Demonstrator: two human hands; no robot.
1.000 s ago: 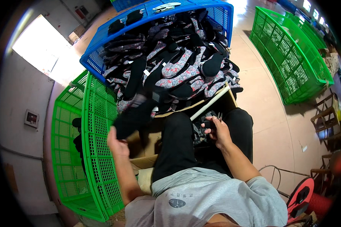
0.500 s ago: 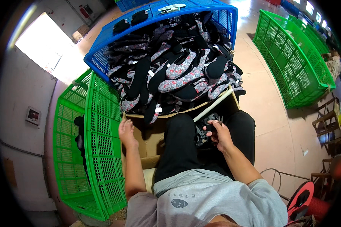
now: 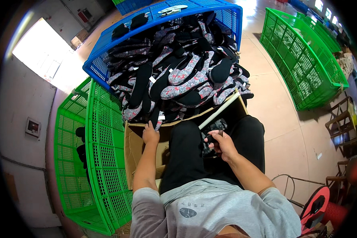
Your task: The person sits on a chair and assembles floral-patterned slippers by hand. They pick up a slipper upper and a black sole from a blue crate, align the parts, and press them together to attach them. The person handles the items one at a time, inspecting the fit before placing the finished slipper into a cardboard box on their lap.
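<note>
A large heap of slippers (image 3: 184, 85), floral grey and red with black soles and small white tags, spills from the tipped blue crate. At the heap's lower edge my left hand (image 3: 150, 135) has its fingers closed on the end of a slipper (image 3: 158, 123); the grip itself is partly hidden. My right hand (image 3: 225, 146), above my lap, is curled round small dark thread snips (image 3: 220, 133), of which only a bit shows. Beneath that hand, between my legs, is dark crumpled material (image 3: 218, 127) that I cannot make out.
An open cardboard box (image 3: 131, 148) stands before my knees, a pale rod (image 3: 220, 110) slanting across it. The blue crate (image 3: 92, 65) lies behind. Green crates stand at left (image 3: 107, 158) and far right (image 3: 301, 59). Wooden stools (image 3: 342, 121) and a red-rimmed round object (image 3: 317, 204) are at right.
My left hand has moved right and forward from the box's edge to a slipper, which has turned to show more floral fabric. The right hand has shifted slightly left and down, still holding the thread snips.
</note>
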